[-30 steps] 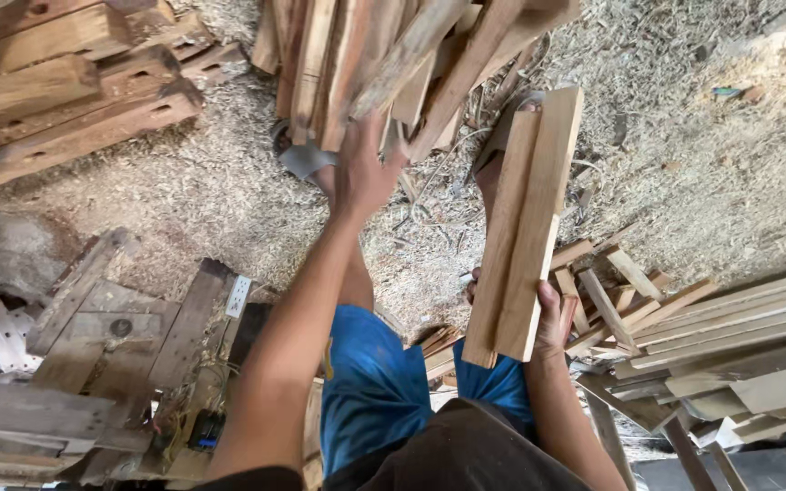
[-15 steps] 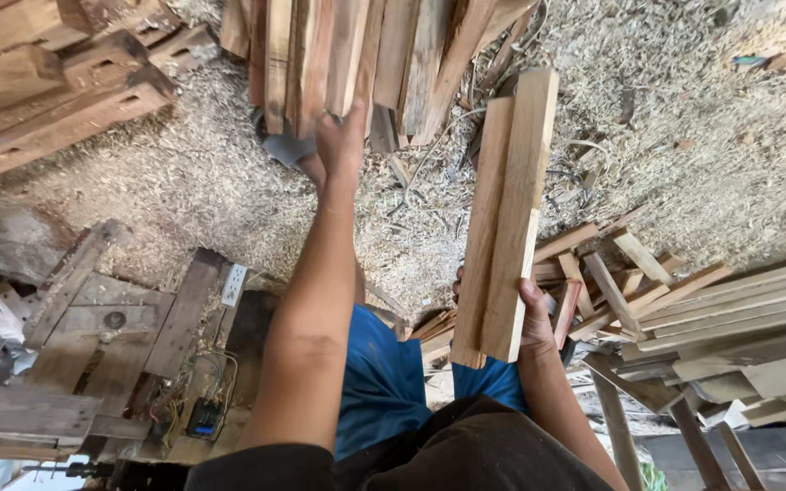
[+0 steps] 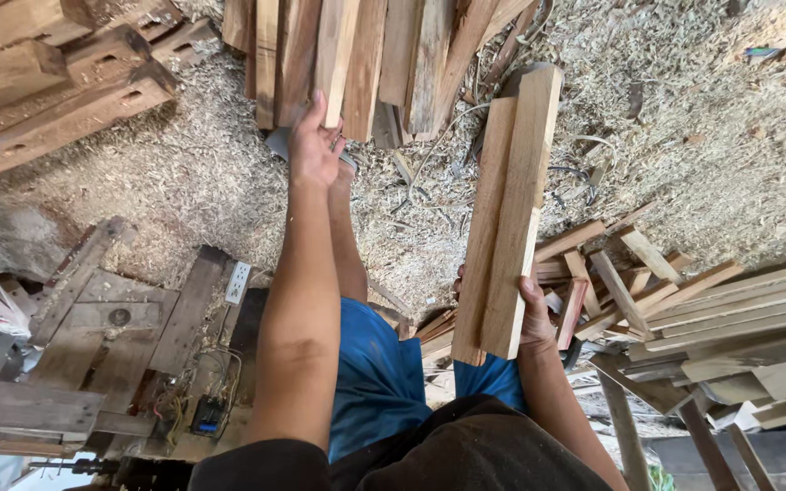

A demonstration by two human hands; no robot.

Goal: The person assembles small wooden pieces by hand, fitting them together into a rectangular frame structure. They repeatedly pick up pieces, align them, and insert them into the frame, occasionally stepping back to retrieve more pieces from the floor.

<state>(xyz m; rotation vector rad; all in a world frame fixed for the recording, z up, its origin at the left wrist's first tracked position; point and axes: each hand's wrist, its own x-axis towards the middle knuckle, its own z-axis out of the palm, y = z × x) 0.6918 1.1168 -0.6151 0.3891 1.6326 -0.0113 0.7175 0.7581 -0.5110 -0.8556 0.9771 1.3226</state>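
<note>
Sawdust and wood shavings (image 3: 184, 173) cover the ground of this woodworking spot, pale and thick across the whole upper half of the view. At twelve o'clock a stack of wooden slats (image 3: 366, 55) lies side by side, their near ends pointing down the frame. The left hand (image 3: 313, 145) is stretched out to that stack, palm down, fingers curled loosely against the near end of one slat; whether it truly grips the slat I cannot tell. Just beside the hand, partly hidden under it, sits a small grey object (image 3: 278, 141) too covered to identify.

At three o'clock of centre the right hand (image 3: 535, 316) clamps the lower end of two long boards (image 3: 507, 218) held together, upright and tilted slightly right, fingers wrapped round their edge. The boards rise clear of the ground, well apart from the stack.

At ten o'clock heavy notched timbers (image 3: 47, 91) lie piled. At eight o'clock a rough wooden bench (image 3: 111, 318) carries a white power socket (image 3: 236, 282) and loose wiring. At four o'clock offcuts and planks (image 3: 684, 309) are heaped. Blue shorts (image 3: 375, 373) show at six o'clock
</note>
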